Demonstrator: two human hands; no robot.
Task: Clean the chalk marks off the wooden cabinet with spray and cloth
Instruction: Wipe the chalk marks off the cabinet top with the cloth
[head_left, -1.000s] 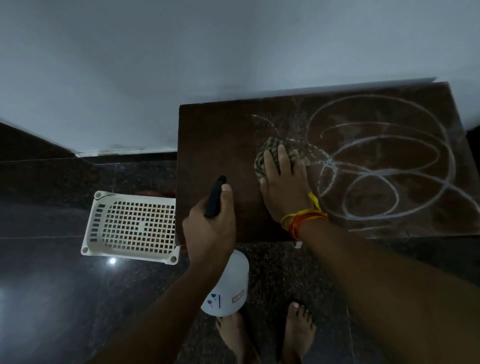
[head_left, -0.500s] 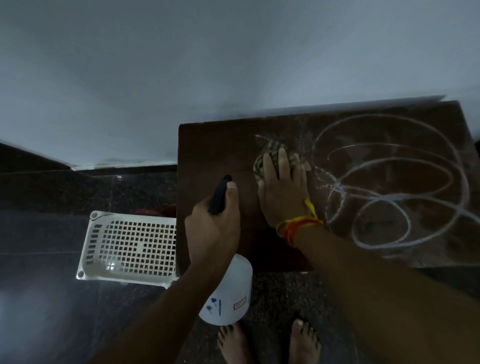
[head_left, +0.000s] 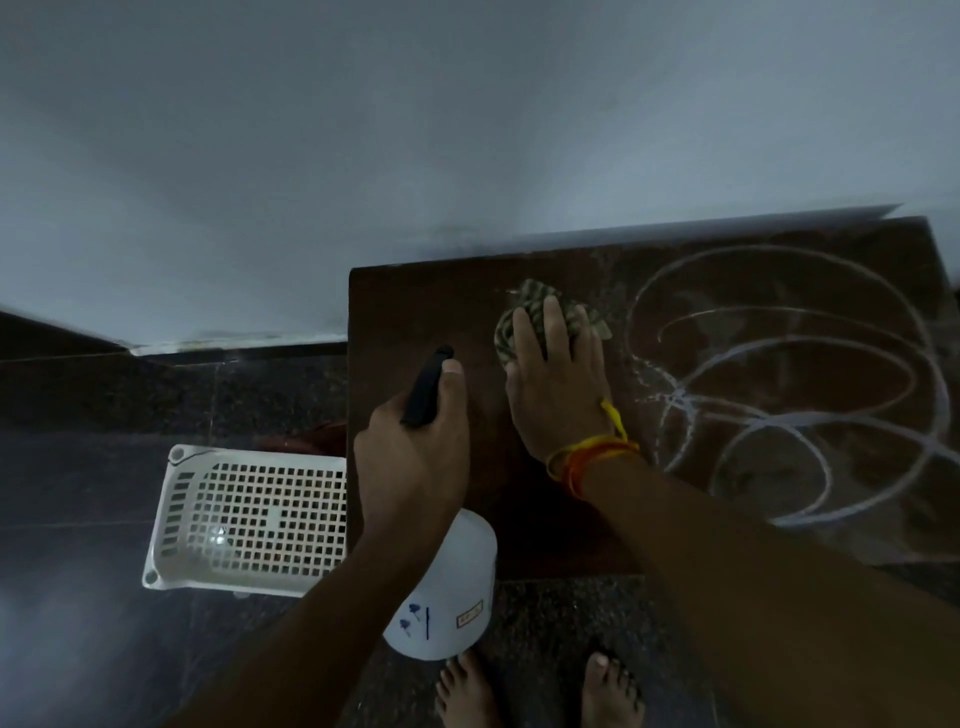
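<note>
Dark wooden cabinet (head_left: 415, 306) against grey wall, chalk loops (head_left: 789, 384), right hand (head_left: 558, 395) flat on cloth (head_left: 524, 317), left hand (head_left: 410, 462) gripping spray bottle (head_left: 447, 597)

- Dark brown wooden cabinet top (head_left: 415, 312) carries looping white chalk marks (head_left: 810, 410) and a crumpled striped cloth (head_left: 535, 306).
- Dark speckled stone floor (head_left: 104, 467) carries a white perforated plastic basket (head_left: 249, 519).

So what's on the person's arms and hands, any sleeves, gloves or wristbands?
Both forearms are bare, with no sleeves in view and no gloves. The right hand has yellow and orange thread bands tied around its wrist, one yellow end sticking up. The left hand wears nothing.
</note>
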